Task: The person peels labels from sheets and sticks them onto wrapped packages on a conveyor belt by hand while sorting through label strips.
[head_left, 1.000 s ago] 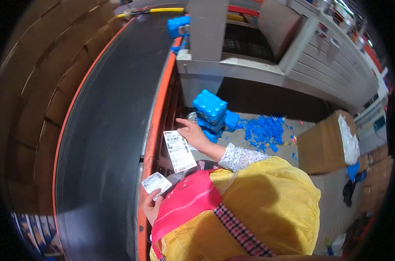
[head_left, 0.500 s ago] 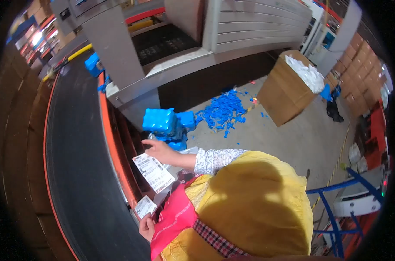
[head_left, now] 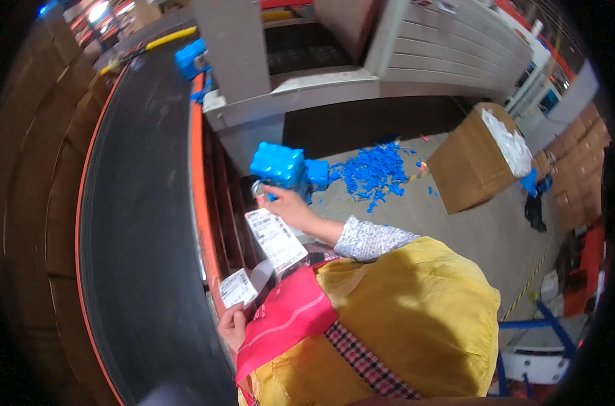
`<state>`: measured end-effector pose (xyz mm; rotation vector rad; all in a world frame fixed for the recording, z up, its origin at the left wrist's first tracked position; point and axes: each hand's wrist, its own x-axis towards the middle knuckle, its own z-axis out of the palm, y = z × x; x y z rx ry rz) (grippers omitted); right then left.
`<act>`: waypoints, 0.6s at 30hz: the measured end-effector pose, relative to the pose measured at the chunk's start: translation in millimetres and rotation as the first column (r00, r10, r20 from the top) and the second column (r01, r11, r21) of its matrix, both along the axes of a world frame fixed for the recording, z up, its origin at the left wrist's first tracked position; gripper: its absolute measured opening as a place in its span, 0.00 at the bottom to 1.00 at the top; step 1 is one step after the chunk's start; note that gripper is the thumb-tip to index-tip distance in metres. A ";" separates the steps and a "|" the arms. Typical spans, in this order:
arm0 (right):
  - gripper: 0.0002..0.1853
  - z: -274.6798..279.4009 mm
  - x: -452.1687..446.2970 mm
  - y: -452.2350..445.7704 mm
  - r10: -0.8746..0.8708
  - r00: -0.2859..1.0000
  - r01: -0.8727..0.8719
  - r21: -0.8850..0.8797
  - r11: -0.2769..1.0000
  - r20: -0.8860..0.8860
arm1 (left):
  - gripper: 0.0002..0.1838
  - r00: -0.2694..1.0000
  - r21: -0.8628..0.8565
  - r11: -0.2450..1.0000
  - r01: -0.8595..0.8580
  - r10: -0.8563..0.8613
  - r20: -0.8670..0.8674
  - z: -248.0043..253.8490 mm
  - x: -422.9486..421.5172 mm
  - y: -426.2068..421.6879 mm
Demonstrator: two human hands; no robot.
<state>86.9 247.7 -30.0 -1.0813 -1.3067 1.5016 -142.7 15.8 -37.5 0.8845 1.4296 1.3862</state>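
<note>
My right hand (head_left: 292, 208) holds a large white printed shipping label (head_left: 277, 240) by its upper end, with the fingers bent over the edge. Just beyond those fingertips is a small silvery and red thing (head_left: 258, 193) that I cannot make out. Lower down, my left hand (head_left: 233, 327) pinches a smaller white printed label (head_left: 238, 289) at its bottom edge. A curl of white paper (head_left: 261, 276) shows between the two labels. Behind my right hand, blue-wrapped packages (head_left: 278, 164) are stacked low by the conveyor frame.
A black conveyor belt (head_left: 151, 223) with an orange rail (head_left: 199, 162) runs along the left, beside stacked cartons (head_left: 36, 203). Blue scraps (head_left: 374, 172) litter the floor near a cardboard box (head_left: 466, 166) of white plastic. Another blue package (head_left: 191, 58) sits at the belt's far end.
The view has shifted, so the surroundings sit further right. My right hand's fingers have bent in at the large label's top. Both labels stay in my hands.
</note>
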 end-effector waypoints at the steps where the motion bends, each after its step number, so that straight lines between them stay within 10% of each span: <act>1: 0.26 6.9 -3.0 1.8 0.026 1.000 -0.026 -0.015 1.000 0.001 | 0.13 1.000 -0.005 1.000 -0.008 0.008 0.013 -0.6 -0.2 -3.4; 9: 0.32 27.4 -61.5 116.0 0.140 0.990 -0.139 0.034 0.990 -0.021 | 0.17 0.914 0.168 0.949 -0.266 0.193 0.357 -4.0 -1.3 -7.8; 14: 0.35 1.2 -152.6 303.5 -0.146 0.978 0.074 0.408 0.910 0.147 | 0.23 0.624 0.053 0.710 -0.702 0.578 0.527 15.3 24.6 50.6; 18: 0.37 -40.3 -213.4 482.8 -0.185 0.983 0.175 0.284 0.943 0.008 | 0.23 0.654 0.030 0.765 -0.643 0.529 0.540 32.2 19.0 107.5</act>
